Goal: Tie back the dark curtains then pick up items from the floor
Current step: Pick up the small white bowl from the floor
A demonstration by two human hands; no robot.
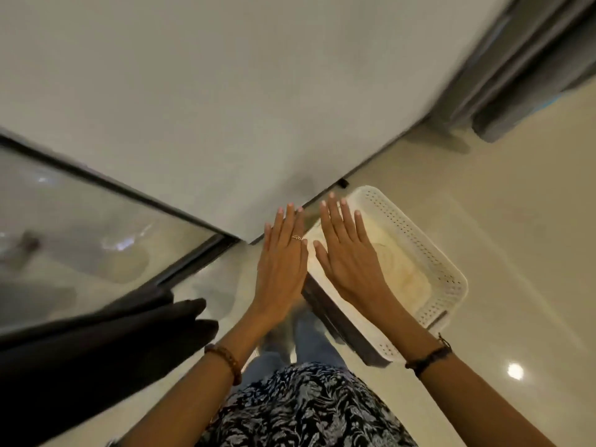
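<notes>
Standing on the glossy pale floor (pixel 483 240) is a white perforated plastic basket (pixel 429 253), rectangular with rounded corners, holding a cream, soft-looking heap whose kind cannot be made out. It sits just beside the foot of the white wall (pixel 225 91), and a dark flat object (pixel 342 324) lies against its near side, partly hidden by the right forearm.

The left hand (pixel 280 262) and right hand (pixel 348 259) hover side by side, palms down, fingers straight and close together, holding nothing; the right hand covers the basket's near corner, though whether it touches is unclear. A ring sits on a left finger, and beaded bands circle both wrists.

The dark curtain (pixel 96 346) hangs in heavy folds at lower left, cut off by the edge, in front of a black-framed glass pane (pixel 80 227) showing blurred reflections. A grey curtain (pixel 529 75) at upper right is smeared by motion blur. The feet below the hands are blurred.
</notes>
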